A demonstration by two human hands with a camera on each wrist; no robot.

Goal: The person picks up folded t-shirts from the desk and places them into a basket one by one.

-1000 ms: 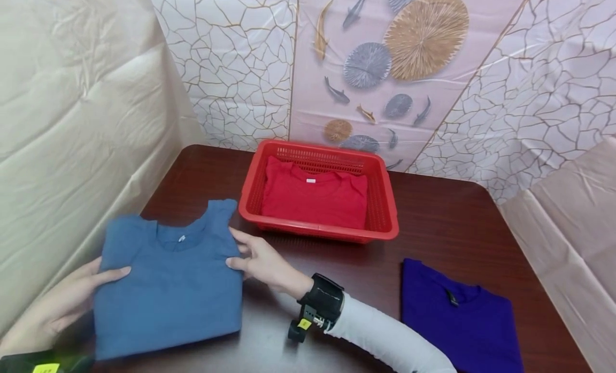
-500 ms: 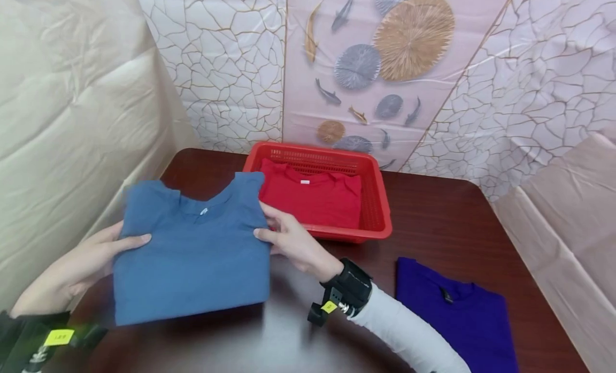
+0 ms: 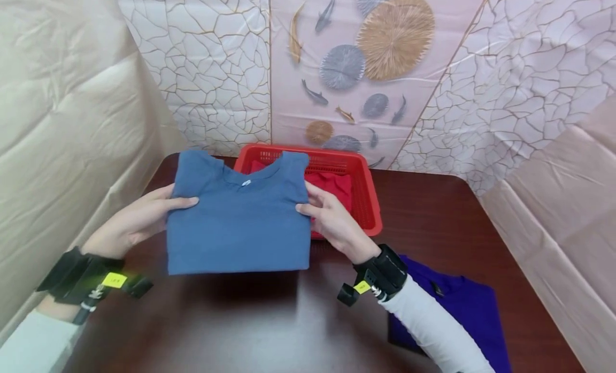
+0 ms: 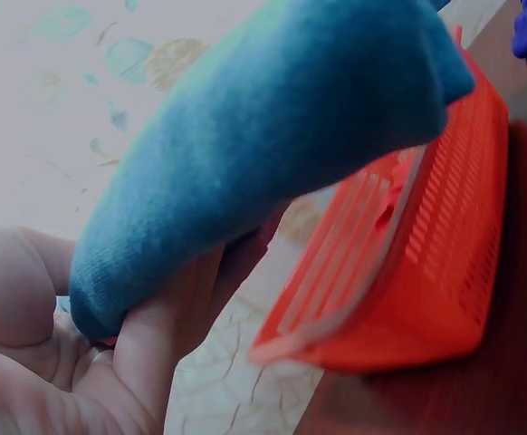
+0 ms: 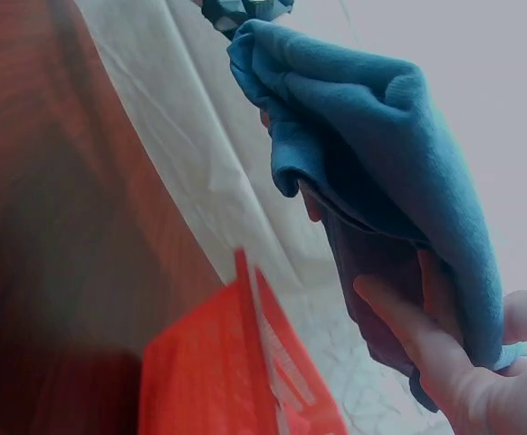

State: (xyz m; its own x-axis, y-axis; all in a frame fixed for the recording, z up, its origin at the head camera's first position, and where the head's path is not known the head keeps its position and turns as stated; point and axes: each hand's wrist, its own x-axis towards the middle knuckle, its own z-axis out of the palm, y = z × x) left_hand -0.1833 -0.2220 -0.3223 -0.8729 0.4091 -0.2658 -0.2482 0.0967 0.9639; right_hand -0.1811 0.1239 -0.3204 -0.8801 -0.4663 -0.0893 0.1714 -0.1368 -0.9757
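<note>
Both hands gripping folded blue shirt (image 3: 240, 228), held up by the red basket (image 3: 369, 207)

We see the left hand (image 3: 144, 215) pinching the shirt's left edge, thumb flat on the front face, other fingers behind. The right hand (image 3: 334, 218) grips the right edge the same way—thumb in front, fingers tucked behind; the right wrist view shows those fingers against the back, with loose folded layers hanging there.

We place the shirt in the air above the dark wooden table (image 3: 423, 202), collar end away from the person, small white tag (image 3: 246, 183) at the neckline. In the head view it covers the near left part of the basket; we can't tell whether any of it is directly over the rim.

Inside the basket we have a red shirt (image 3: 339, 188), partly hidden by the blue one and the right hand. A folded purple shirt (image 3: 467, 314) lies on the table at right, dark label at its collar, the right sleeve (image 3: 440, 327) crossing in front of it. Black bands sit on both wrists, each with a yellow sticker. Behind the table we note a patterned backdrop (image 3: 337, 68)—fish and round shapes on pink.
</note>
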